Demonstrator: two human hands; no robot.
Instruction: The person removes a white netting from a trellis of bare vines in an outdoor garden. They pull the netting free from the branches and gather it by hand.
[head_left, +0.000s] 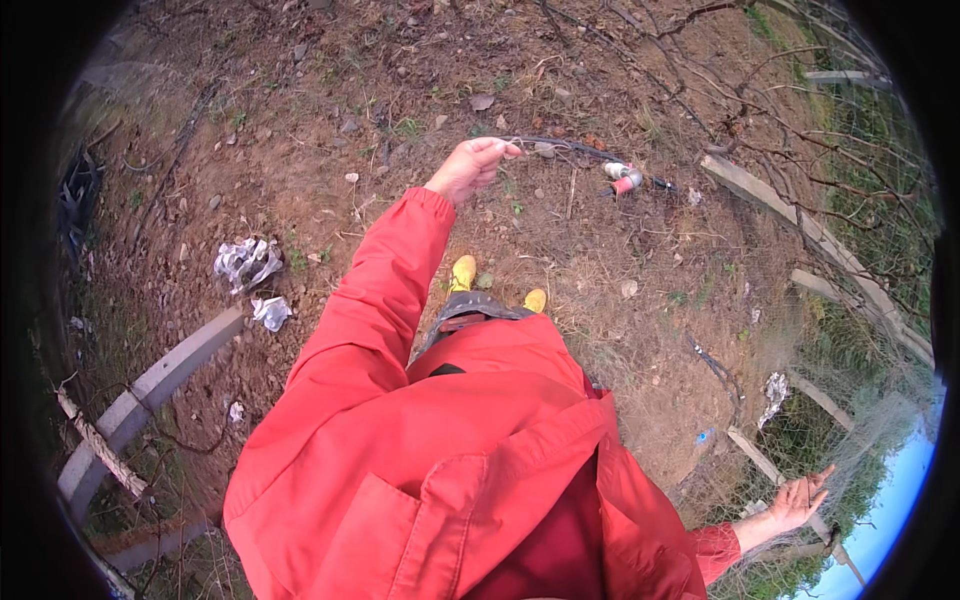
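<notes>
My left hand (475, 162) reaches forward over the ground with thumb and fingers pinched on a thin pale strand (528, 144). Behind those fingertips a dark cable (570, 144) runs right to a red-and-silver tool (627, 178), whose exact kind I cannot tell. Off to the right, my right hand (799, 501) is raised with fingers extended, at a fine wire or string netting (862, 442). Whether its fingertips touch the mesh is hard to see. Nothing shows in that palm.
Bare branches (787, 135) and concrete posts (810, 232) stand on the right. Another concrete post (161, 386) and a cut branch (101, 442) are at left, near crumpled white plastic (247, 264). Dark tubing (79, 195) lies far left. Yellow boots (463, 273) stand on stony soil.
</notes>
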